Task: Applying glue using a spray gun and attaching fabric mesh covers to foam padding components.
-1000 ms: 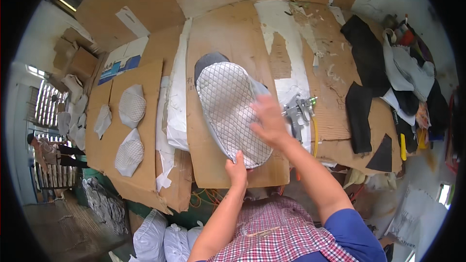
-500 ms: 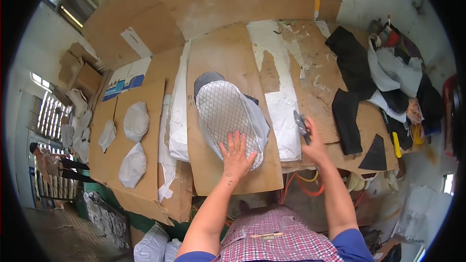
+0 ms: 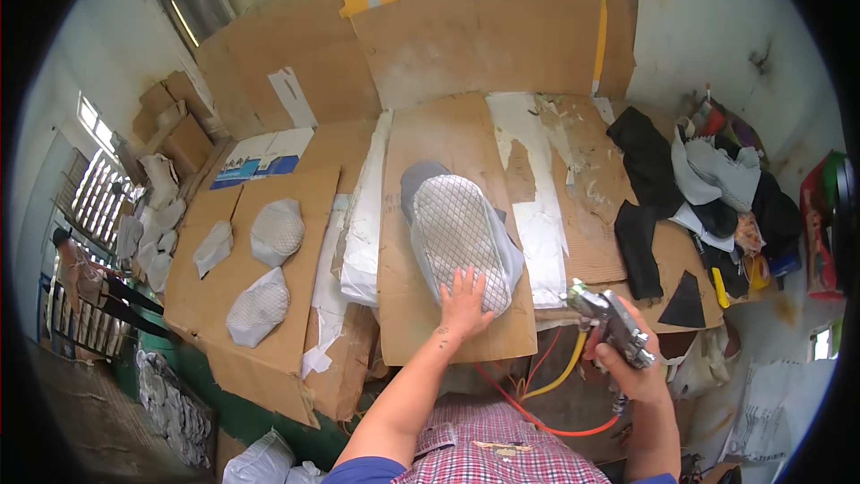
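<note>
My left hand (image 3: 466, 302) lies flat with fingers spread on the near end of a grey quilted fabric piece (image 3: 459, 233), which rests on a sheet of cardboard (image 3: 421, 161) on the table. My right hand (image 3: 632, 367) grips a metal spray gun (image 3: 609, 323) at the table's near right edge, its nozzle turned toward the fabric piece. Yellow and red hoses (image 3: 546, 376) hang from the gun below the table edge.
Three similar grey quilted pieces (image 3: 269, 233) lie on cardboard at the left. Black and grey fabric scraps (image 3: 708, 188) pile up at the right. White sheets (image 3: 367, 215) flank the middle cardboard. Cardboard boxes (image 3: 175, 116) stand at the far left, against a cardboard-lined wall.
My right hand left the quilted piece, took the spray gun at the right edge and lifted it. My left hand moved up onto the piece's near end.
</note>
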Demonstrator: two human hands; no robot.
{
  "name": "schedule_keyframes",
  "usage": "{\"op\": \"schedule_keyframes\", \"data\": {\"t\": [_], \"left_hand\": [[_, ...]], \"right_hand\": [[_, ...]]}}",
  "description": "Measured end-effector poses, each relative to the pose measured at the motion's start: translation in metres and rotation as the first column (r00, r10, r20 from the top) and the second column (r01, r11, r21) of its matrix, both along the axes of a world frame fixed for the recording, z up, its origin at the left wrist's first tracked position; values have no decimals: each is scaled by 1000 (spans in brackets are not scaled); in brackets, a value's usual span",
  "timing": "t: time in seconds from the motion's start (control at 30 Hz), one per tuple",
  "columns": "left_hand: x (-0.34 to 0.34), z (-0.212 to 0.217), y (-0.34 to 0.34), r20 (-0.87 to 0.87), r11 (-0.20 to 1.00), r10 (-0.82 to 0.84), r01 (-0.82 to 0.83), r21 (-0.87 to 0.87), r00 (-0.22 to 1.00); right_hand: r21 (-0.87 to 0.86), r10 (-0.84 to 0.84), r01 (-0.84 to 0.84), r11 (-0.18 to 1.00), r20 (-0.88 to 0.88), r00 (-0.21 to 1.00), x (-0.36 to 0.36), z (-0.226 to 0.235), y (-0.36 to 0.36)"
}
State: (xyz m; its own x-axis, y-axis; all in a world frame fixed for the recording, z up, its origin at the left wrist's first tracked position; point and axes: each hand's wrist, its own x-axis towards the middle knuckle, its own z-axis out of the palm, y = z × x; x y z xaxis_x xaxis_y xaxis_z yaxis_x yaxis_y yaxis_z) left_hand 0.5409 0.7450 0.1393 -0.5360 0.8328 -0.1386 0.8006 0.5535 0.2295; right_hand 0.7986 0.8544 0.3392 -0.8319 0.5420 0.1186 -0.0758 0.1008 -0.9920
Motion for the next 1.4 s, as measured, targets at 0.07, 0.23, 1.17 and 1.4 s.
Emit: {"op": "schedule_keyframes", "data": {"t": [0.07, 0.23, 1.17, 1.4], "left_hand": [[0, -1, -3, 36, 999, -3, 2, 39, 999], [3, -8, -14, 47, 994, -63, 58, 92, 997], [-7, -130, -349, 794, 231, 608, -957, -176, 1], [-11, -135, -342, 813, 236, 582, -957, -168, 1]], "right_hand": [[-13, 11, -10, 1000, 28, 1000, 9, 7, -2], [44, 99, -101, 994, 48, 994, 5, 15, -17], [104, -71, 40, 994, 320, 945, 83, 41, -75], [19, 124, -145, 989, 413, 902, 103, 40, -78]]}}
